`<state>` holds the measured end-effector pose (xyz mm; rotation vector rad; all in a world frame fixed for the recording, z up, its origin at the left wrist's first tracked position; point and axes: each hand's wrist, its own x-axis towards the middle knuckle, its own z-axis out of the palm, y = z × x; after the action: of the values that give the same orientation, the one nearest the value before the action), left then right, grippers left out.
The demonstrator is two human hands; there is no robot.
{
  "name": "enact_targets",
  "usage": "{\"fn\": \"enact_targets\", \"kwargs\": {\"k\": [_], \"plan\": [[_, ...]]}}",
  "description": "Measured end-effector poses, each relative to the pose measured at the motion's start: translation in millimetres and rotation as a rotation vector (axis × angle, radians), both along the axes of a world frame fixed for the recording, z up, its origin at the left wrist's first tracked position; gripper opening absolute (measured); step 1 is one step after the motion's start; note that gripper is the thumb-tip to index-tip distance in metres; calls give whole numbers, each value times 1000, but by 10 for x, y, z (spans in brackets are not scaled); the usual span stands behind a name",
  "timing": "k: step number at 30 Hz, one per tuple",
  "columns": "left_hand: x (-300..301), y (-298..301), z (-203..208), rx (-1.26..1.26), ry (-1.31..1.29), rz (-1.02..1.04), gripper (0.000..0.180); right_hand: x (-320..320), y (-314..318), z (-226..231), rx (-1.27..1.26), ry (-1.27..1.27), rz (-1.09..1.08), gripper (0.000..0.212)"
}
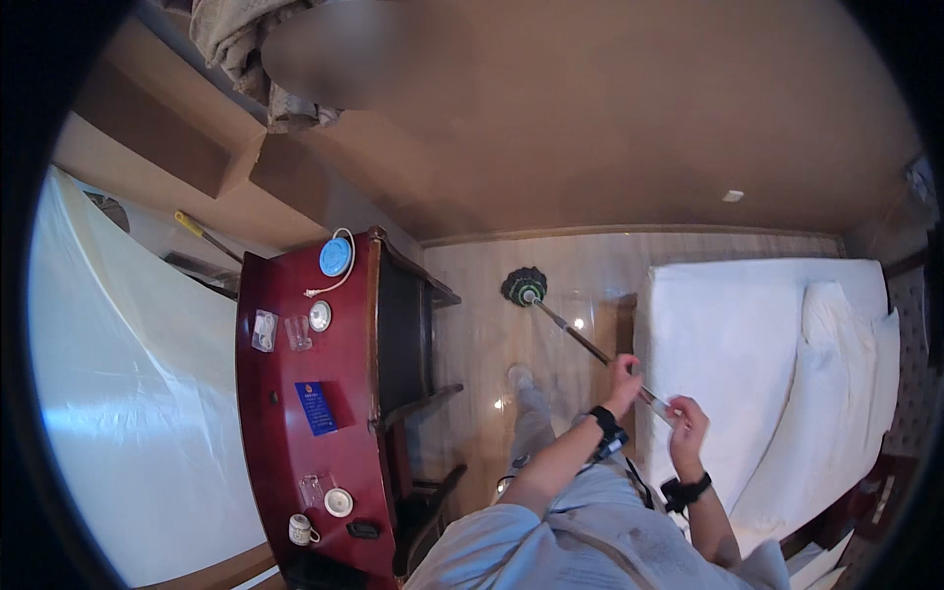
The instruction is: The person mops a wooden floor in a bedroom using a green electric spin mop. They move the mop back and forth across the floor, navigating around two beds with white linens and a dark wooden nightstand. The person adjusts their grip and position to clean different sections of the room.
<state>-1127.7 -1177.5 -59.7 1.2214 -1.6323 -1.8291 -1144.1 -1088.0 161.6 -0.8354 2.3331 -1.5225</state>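
A mop with a round dark head point(515, 292) rests on the floor in front of me, its green and white hub facing up. The mop handle point(582, 339) slants from there back toward my body, between the bed and the desk. My left hand point(621, 386) is wrapped round the handle's upper part. Higher up, near the pale end of the handle, my right hand point(687, 431) is closed on it, with the fingers bent. Both wrists wear black bands.
To my right stands a bed point(723, 324) with white bedding. On my left is a red desk point(275, 413) holding cups, glasses, a blue card and a corded blue round base. Dark chairs point(405, 324) stand beside the desk. A brown wall point(590, 128) rises ahead.
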Motion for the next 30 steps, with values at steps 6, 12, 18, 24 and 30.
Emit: {"fn": "enact_targets", "kwargs": {"k": [6,12,18,24,30], "plan": [[-408,-242,-488,-33,-148,-127,16,-396,-199,-317,311,35,-39,21],[-424,-1838,-22,166,22,173,17,-614,-1856,-114,330,171,43,14],[-407,-3210,-193,131,-11,366,27,-788,-3293,-265,519,140,113,15],[144,-3828,-531,274,-58,509,31,-432,-3742,-851,519,39,321,18],[439,-3953,-537,366,-45,519,32,-605,-3863,-762,444,-1453,535,27]]}}
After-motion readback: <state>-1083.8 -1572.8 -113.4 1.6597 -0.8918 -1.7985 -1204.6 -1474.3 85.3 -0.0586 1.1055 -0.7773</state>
